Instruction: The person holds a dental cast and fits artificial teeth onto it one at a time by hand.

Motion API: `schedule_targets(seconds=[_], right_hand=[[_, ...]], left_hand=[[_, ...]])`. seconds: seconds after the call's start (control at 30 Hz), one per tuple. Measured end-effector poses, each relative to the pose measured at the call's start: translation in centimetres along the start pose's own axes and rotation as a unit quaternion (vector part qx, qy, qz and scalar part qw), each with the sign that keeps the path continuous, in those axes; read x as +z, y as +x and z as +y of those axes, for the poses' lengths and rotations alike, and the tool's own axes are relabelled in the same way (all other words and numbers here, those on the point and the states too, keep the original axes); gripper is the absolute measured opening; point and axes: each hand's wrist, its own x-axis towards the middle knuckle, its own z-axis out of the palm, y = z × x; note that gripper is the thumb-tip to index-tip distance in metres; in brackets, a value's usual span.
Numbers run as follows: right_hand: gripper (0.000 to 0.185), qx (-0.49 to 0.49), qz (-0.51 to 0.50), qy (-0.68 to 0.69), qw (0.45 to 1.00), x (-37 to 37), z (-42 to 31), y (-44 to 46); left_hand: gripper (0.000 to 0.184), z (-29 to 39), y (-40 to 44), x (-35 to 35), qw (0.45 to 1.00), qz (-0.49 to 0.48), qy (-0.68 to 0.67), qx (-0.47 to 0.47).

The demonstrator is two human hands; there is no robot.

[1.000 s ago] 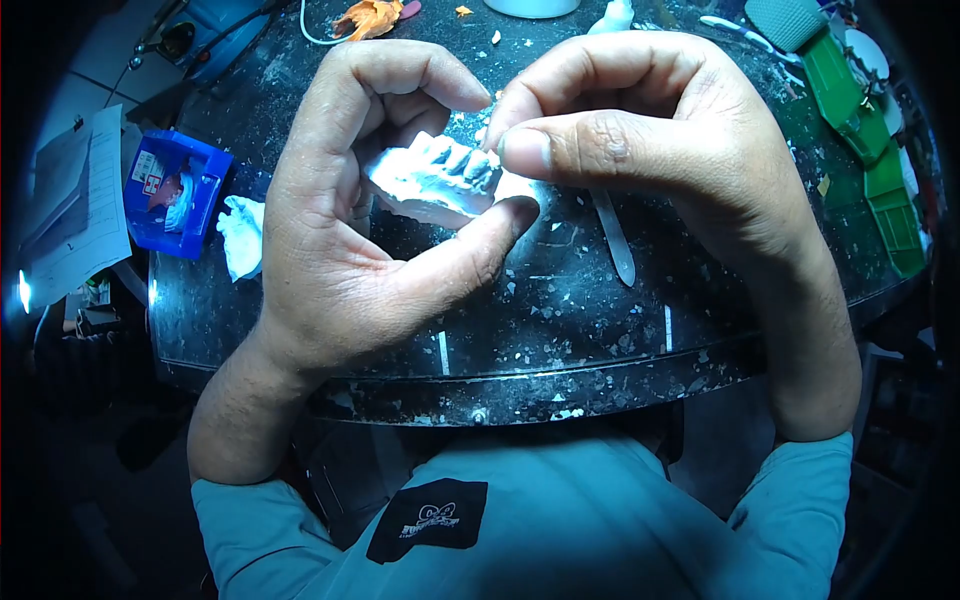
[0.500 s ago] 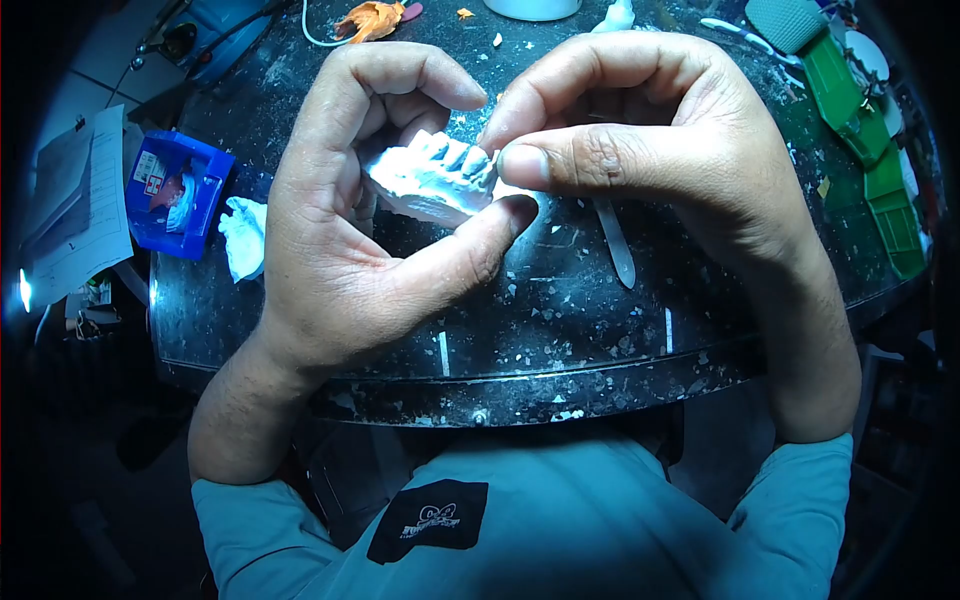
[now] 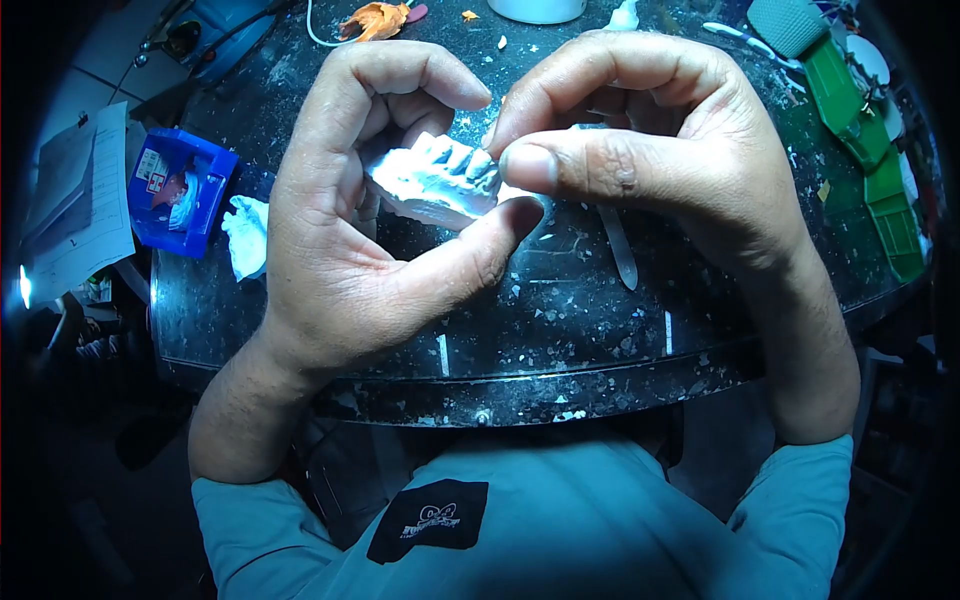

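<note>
A white plaster dental cast (image 3: 432, 178) with a row of teeth along its top is held above the table. My left hand (image 3: 345, 220) grips it, the thumb along its near edge and the fingers curled behind. At the cast's right end, my right hand (image 3: 630, 140) pinches with thumb and index finger against the teeth. Whatever may be between those two fingertips is too small or hidden to make out. Below my right hand a flat, pale blade-like tool (image 3: 618, 248) lies on the table, its other end partly covered.
Left of my hands are a white plaster piece (image 3: 247, 238), a blue box (image 3: 170, 235) holding a cast, and papers (image 3: 85, 200). Green trays (image 3: 860, 125) line the right edge. An orange crumpled piece (image 3: 374, 20) and a white container (image 3: 537, 8) stand at the back of the black table (image 3: 560, 330).
Both hands hold nearly the same pose, the cast still in my left hand. The view has shifted very slightly, and the right fingertips stay at the cast's right end.
</note>
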Motion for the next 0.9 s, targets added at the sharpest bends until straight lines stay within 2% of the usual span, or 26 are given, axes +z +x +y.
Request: schedule_targets(seconds=[0.1, 0.27, 0.7, 0.83, 0.9], right_hand=[[0.019, -0.031, -0.005, -0.005, 0.999, -0.2, 0.5, 0.1], [0.02, -0.135, -0.002, 0.09, 0.987, 0.5, 3.2, 0.5], [0.058, -0.003, -0.116, 0.207, 0.971, -1.7, -0.9, 0.8], [0.069, 0.013, -0.125, 0.191, 0.974, -1.3, -1.3, 0.8], [0.068, 0.008, -0.109, 0.171, 0.979, -0.7, -1.9, 0.2]], left_hand=[[0.056, 0.1, 0.0, 0.0, 1.0, 0.004, 0.008, -0.005], [0.056, 0.1, -0.1, 0.1, 1.0, 0.009, -0.014, -0.023], [0.055, 0.0, 0.0, 0.0, 1.0, 0.01, -0.018, -0.009], [0.055, 0.0, 0.0, 0.0, 0.999, 0.017, -0.033, -0.013], [0.055, 0.1, 0.0, 0.1, 0.999, 0.019, -0.035, -0.015]])
